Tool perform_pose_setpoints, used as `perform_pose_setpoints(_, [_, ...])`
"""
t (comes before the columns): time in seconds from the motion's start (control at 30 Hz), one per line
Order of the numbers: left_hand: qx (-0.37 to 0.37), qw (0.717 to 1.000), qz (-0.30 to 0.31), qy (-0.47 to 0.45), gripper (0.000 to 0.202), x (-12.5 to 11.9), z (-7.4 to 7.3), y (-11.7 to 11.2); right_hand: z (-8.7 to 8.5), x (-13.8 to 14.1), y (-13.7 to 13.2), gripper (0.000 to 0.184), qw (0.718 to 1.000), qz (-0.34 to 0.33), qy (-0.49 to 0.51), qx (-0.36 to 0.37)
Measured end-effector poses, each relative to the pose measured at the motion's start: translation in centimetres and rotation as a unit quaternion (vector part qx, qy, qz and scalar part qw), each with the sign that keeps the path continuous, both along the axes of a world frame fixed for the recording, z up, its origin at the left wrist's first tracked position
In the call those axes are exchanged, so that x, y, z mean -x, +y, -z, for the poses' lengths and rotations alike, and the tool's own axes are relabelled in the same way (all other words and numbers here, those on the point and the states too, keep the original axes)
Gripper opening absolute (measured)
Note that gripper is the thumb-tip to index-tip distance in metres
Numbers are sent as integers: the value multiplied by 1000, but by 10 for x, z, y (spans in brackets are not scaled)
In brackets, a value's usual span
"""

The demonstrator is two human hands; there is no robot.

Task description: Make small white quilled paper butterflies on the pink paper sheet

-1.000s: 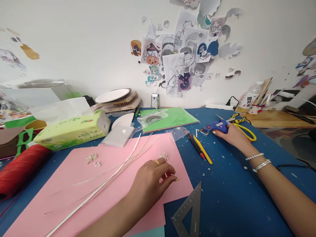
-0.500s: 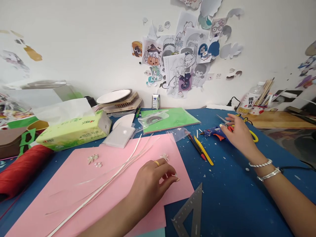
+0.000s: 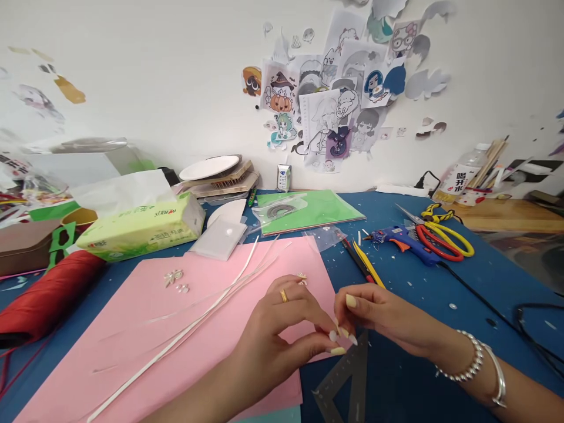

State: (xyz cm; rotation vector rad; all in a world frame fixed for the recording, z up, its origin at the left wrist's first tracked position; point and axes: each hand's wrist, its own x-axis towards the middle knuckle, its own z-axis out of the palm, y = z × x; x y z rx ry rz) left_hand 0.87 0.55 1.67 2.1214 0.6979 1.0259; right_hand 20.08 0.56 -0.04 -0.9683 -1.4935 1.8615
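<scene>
My left hand (image 3: 288, 323), with a gold ring, reaches over the pink paper (image 3: 145, 329). Its thumb and forefinger pinch a small white bead (image 3: 333, 335). Fingers curled, my right hand (image 3: 383, 317) meets the left fingertips over the paper's right edge; what it grips, if anything, is too small to make out. Beneath both hands lies a metal set square (image 3: 335, 388), partly covered. A small looped white ornament (image 3: 302, 278) shows behind my left hand. Farther left on the paper are another white ornament (image 3: 173, 277), several white beads (image 3: 182, 288) and long thin white strips (image 3: 189, 329).
Tweezers (image 3: 368, 264), a blue glue gun (image 3: 403, 239) and its cord, and scissors (image 3: 445, 238) lie at the right. Green sheets (image 3: 326, 211) are at the back. A tissue pack (image 3: 145, 226) and a red thread spool (image 3: 48, 294) stand left.
My right hand has come away from the glue gun and scissors, moving left and nearer to me, to my left fingertips. My left hand has shifted slightly right. The view has turned slightly.
</scene>
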Motion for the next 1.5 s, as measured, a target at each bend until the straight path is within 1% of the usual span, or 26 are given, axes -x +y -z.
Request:
perform_pose_setpoints(0.1, [-2,1000,3,-14,3,-1,2,1,5,7,-5,34,996,-10,69,61])
perform_pose_setpoints(0.17, [-4,1000,8,-25,7,-1,3,2,8,11,-9,34,990,-5,108,87])
perform_pose_setpoints(0.27, [-10,999,7,-38,11,-2,5,4,10,17,-11,32,982,9,155,112])
perform_pose_setpoints(0.43, [-6,999,1,-48,10,-2,7,5,10,18,-13,30,970,12,203,135])
perform_pose_setpoints(0.6, [-5,999,0,-47,8,-1,8,5,8,17,-12,34,970,17,202,133])
perform_pose_setpoints(0.73, [-41,998,-12,-47,11,-2,9,6,11,18,-13,27,965,30,214,151])
perform_pose_setpoints(0.83, [-66,996,-29,-44,12,-3,11,6,15,20,-14,22,957,64,230,162])
perform_pose_setpoints(0.93, [-90,994,-47,-43,15,-3,13,6,17,22,-16,26,951,80,244,170])
perform_pose_setpoints(1.0, [-121,991,-57,-29,18,-3,15,6,17,22,-16,26,951,77,246,169])
perform_pose_setpoints(1.1, [-177,981,-77,8,21,-1,16,4,15,21,-16,20,954,77,240,161])
perform_pose_setpoints(1.2, [-214,971,-101,28,20,0,16,3,12,20,-16,21,959,79,228,150])
perform_pose_setpoints(1.3, [-232,964,-123,42,17,0,16,4,9,19,-16,23,961,87,217,146])
perform_pose_setpoints(1.5, [-243,956,-152,65,16,0,19,7,6,17,-16,21,961,107,205,152])
